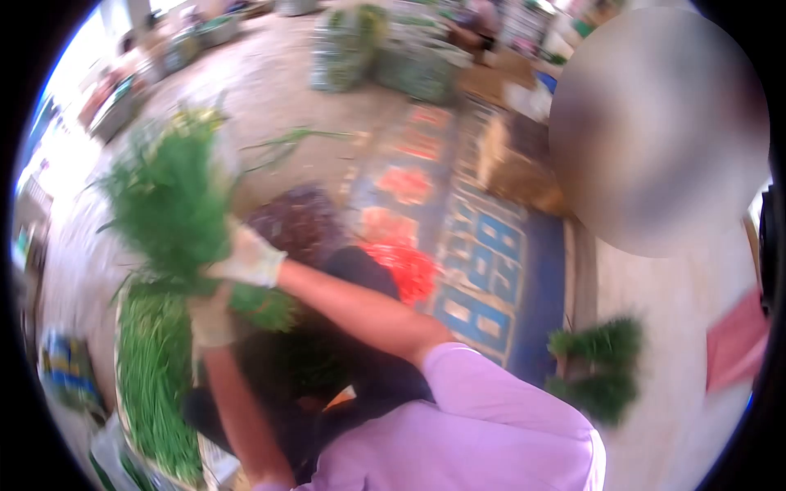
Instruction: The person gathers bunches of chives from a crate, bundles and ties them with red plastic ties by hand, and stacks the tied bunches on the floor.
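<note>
Both hands wear pale work gloves and hold a large bunch of long, thin green leaves, like chives (168, 196), out at the left. My right hand (250, 258) grips the bunch's right side with its fingers partly hidden by leaves. Just below, my left hand (211, 317) is closed round the lower part, blurred by motion. A cut stem end (268, 307) of greens shows beside the left hand; whether it belongs to the same bunch I cannot tell. Under the left forearm lies a basket packed with long green leaves (155, 368).
Two tied green bundles (602, 344) lie on the floor at right. A blue printed mat (532, 286) with a red plastic bag (409, 274) stretches ahead. Near it are a dark purplish pile (299, 219) and a brown box (524, 164). Large filled bags (422, 69) stand farther back.
</note>
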`<state>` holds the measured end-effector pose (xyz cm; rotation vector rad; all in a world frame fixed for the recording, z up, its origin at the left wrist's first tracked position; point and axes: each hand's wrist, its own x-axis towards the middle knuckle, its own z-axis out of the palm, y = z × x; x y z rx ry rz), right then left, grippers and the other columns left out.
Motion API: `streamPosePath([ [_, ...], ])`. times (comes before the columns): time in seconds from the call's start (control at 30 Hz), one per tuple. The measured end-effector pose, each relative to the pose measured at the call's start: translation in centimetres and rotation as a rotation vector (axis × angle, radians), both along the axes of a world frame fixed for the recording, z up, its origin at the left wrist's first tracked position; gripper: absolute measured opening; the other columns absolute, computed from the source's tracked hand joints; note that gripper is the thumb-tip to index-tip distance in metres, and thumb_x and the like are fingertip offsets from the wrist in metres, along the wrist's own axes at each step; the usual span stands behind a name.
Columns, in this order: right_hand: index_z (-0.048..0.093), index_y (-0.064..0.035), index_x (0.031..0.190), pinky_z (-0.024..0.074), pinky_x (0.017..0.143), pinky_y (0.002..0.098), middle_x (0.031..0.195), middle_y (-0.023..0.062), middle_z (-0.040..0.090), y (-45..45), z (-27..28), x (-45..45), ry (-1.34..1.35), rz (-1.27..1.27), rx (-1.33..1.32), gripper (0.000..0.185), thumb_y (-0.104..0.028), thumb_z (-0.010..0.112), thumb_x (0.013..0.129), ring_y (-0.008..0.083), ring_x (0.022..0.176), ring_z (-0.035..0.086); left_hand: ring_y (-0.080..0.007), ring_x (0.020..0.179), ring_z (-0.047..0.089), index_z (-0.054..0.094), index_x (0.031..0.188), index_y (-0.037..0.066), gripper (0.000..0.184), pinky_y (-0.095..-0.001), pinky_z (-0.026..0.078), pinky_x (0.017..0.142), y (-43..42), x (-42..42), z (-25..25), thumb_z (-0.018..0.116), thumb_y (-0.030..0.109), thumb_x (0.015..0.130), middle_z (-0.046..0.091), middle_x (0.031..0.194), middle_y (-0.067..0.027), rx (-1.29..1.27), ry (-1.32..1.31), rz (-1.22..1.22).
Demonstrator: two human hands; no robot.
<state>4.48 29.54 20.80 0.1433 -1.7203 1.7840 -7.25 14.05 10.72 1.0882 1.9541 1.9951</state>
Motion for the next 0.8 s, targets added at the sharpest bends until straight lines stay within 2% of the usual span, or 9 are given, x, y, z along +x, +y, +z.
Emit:
streamPosePath([
  [0.17,0.022,-0.0020,0.151,0.0414,0.108,0.0384,0.134,0.0249,0.051,3.4,6.1,5.5,0.113,-0.437,0.077,0.116,-0.023,0.088,0.058,0.0326,0.128,0.051,-0.0213,0.113,0.060,0.051,0.133,-0.004,0.061,-0.0365,0.049,0.097,9.1,-1.5,6.1,0.077,0.009,0.080,0.060,0.130,-0.0134,0.007,0.157,-0.260],
  [0.27,0.042,-0.0012,0.137,0.0481,0.099,0.0369,0.123,0.0187,0.062,6.5,7.9,10.8,0.394,-0.536,-0.238,0.082,-0.014,0.081,0.066,0.0302,0.115,0.061,-0.0255,0.118,0.059,0.045,0.139,-0.004,0.071,-0.0388,0.048,0.099,15.8,5.3,9.9,0.079,0.017,0.081,0.059,0.132,-0.0178,-0.073,0.270,-0.512],
  [0.3,0.050,-0.0010,0.128,0.0496,0.095,0.0357,0.116,0.0161,0.066,8.5,7.7,13.4,0.343,-0.677,-0.095,0.067,-0.013,0.078,0.068,0.0273,0.108,0.064,-0.0215,0.101,0.066,0.056,0.127,-0.006,0.052,-0.0361,0.053,0.091,16.6,9.2,12.6,0.077,0.009,0.081,0.068,0.114,-0.0123,-0.275,0.373,-0.525],
  [0.33,0.056,-0.0010,0.120,0.0507,0.092,0.0348,0.110,0.0144,0.069,9.7,7.5,16.6,0.295,-0.788,0.001,0.056,-0.011,0.076,0.070,0.0252,0.102,0.066,-0.0253,0.116,0.061,0.049,0.136,-0.004,0.063,-0.0372,0.049,0.099,16.9,12.1,14.4,0.077,0.009,0.081,0.061,0.128,-0.0180,-0.465,0.521,-0.444],
  [0.4,0.065,-0.0010,0.106,0.0526,0.086,0.0335,0.100,0.0122,0.072,11.3,7.5,23.8,0.197,-0.997,0.139,0.036,-0.010,0.074,0.072,0.0218,0.090,0.068,-0.0287,0.133,0.048,0.035,0.147,-0.001,0.079,-0.0395,0.039,0.110,17.5,15.4,14.8,0.077,0.011,0.081,0.046,0.145,-0.0223,-0.393,0.400,-0.672],
  [0.43,0.069,-0.0015,0.099,0.0536,0.081,0.0342,0.097,0.0106,0.073,11.3,7.9,28.1,0.052,-1.061,0.002,0.028,-0.009,0.074,0.072,0.0198,0.087,0.068,-0.0318,0.144,0.034,0.021,0.154,0.000,0.091,-0.0421,0.029,0.117,16.7,16.7,15.5,0.076,0.009,0.081,0.031,0.155,-0.0230,-0.307,0.311,-0.713],
  [0.53,0.069,-0.0017,0.101,0.0548,0.077,0.0338,0.095,0.0068,0.072,14.0,5.0,39.9,-0.160,-1.244,-0.314,0.025,-0.003,0.073,0.076,0.0165,0.081,0.067,-0.0338,0.143,0.034,0.018,0.156,0.003,0.093,-0.0442,0.028,0.117,15.3,9.7,10.0,0.074,0.008,0.082,0.034,0.154,-0.0246,-0.338,0.190,-0.789],
  [0.6,0.067,-0.0007,0.109,0.0536,0.082,0.0334,0.104,0.0072,0.070,16.5,1.3,47.3,0.087,-1.283,-0.380,0.032,0.002,0.072,0.077,0.0172,0.087,0.066,-0.0349,0.142,0.036,0.017,0.157,0.007,0.094,-0.0446,0.029,0.117,13.1,1.0,2.9,0.073,0.008,0.083,0.035,0.153,-0.0261,-0.505,0.200,-0.608],
  [0.8,0.058,0.0012,0.130,0.0473,0.097,0.0357,0.121,0.0104,0.067,21.4,-5.6,66.9,0.033,-1.837,-0.068,0.057,-0.002,0.079,0.077,0.0226,0.104,0.063,-0.0330,0.131,0.047,0.019,0.158,0.015,0.091,-0.0405,0.043,0.105,4.0,-8.4,-0.9,0.072,0.010,0.085,0.040,0.148,-0.0273,-0.556,-0.085,-0.347],
])
